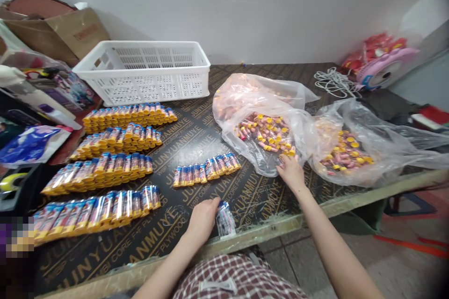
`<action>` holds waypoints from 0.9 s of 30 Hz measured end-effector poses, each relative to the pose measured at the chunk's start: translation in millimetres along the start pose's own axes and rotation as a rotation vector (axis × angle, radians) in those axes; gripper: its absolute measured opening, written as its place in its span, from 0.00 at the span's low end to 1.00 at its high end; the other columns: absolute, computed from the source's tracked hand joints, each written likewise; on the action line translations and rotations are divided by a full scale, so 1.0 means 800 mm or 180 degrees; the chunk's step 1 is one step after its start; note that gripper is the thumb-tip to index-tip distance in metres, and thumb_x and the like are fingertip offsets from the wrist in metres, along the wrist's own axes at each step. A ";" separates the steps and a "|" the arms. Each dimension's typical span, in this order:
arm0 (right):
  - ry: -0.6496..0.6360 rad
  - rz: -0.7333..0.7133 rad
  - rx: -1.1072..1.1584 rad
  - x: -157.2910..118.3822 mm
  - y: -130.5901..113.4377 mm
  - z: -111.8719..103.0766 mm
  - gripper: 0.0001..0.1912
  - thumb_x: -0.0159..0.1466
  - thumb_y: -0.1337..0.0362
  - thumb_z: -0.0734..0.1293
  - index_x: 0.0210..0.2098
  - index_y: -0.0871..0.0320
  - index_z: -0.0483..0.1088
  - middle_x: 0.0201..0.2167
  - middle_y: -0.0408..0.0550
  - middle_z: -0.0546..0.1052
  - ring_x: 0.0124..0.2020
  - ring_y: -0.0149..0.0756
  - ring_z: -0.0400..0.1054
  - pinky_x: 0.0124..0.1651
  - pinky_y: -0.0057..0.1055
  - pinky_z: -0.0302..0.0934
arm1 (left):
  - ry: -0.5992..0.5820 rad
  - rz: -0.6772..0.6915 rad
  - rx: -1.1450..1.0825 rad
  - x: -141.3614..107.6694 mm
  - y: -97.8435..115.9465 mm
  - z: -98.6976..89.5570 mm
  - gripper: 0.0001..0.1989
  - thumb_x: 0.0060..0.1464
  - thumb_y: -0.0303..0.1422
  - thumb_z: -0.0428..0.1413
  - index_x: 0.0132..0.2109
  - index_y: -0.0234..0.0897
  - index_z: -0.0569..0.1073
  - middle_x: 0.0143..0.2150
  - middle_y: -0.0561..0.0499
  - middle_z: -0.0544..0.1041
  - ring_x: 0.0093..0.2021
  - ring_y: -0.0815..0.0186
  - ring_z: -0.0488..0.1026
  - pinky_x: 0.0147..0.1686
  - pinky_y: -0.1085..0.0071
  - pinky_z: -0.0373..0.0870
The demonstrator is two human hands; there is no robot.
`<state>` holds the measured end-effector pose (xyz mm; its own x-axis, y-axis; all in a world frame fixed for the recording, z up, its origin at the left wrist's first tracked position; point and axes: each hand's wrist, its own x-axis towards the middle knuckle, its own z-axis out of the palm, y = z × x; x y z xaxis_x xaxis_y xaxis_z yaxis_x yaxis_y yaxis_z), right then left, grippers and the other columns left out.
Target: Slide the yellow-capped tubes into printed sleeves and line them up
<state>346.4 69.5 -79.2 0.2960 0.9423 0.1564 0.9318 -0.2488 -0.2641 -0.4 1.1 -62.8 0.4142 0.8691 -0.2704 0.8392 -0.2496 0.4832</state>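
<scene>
Clear plastic item: transparent and glossy, blue at its far end, faint pinkish marks along the body; too small to tell whether one piece or several. Position: on the counter, near the front edge, just right of the left hand and well apart from the right hand. Left hand: fingers curled, tips at the blue end; cannot tell whether they pinch it. Right hand: reaching forward to the near side of a translucent bag, fingertips beside yellow-capped pink tubes; cannot tell whether they grasp one
</scene>
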 end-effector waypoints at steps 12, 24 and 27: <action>-0.0078 -0.0011 0.1417 -0.003 -0.021 -0.019 0.20 0.56 0.58 0.64 0.45 0.62 0.72 0.30 0.49 0.74 0.31 0.41 0.68 0.40 0.41 0.64 | 0.0511 -0.0407 -0.1601 0.000 -0.007 -0.014 0.08 0.42 0.26 0.55 0.22 0.37 0.63 0.22 0.55 0.68 0.25 0.68 0.67 0.28 0.73 0.60; -0.0245 -0.0455 0.3139 -0.117 -0.176 -0.040 0.10 0.57 0.57 0.70 0.35 0.56 0.70 0.31 0.46 0.72 0.31 0.36 0.68 0.34 0.33 0.65 | 0.0827 -0.1462 -0.5617 0.031 -0.007 -0.045 0.12 0.34 0.29 0.67 0.28 0.31 0.74 0.26 0.51 0.77 0.23 0.73 0.72 0.25 0.77 0.72; 0.0027 -0.0884 0.2969 -0.131 -0.190 -0.045 0.05 0.61 0.62 0.66 0.37 0.54 0.73 0.38 0.50 0.72 0.42 0.42 0.68 0.44 0.39 0.65 | 0.1023 -0.1520 -0.5750 0.035 -0.008 -0.045 0.12 0.36 0.30 0.68 0.28 0.32 0.74 0.26 0.52 0.77 0.24 0.72 0.73 0.26 0.75 0.74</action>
<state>181.2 0.7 -21.0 0.0956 0.9380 0.3331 0.4291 0.2631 -0.8641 -6.8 42.6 -43.2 0.0397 0.8096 -0.5856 -0.5638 0.5020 0.6558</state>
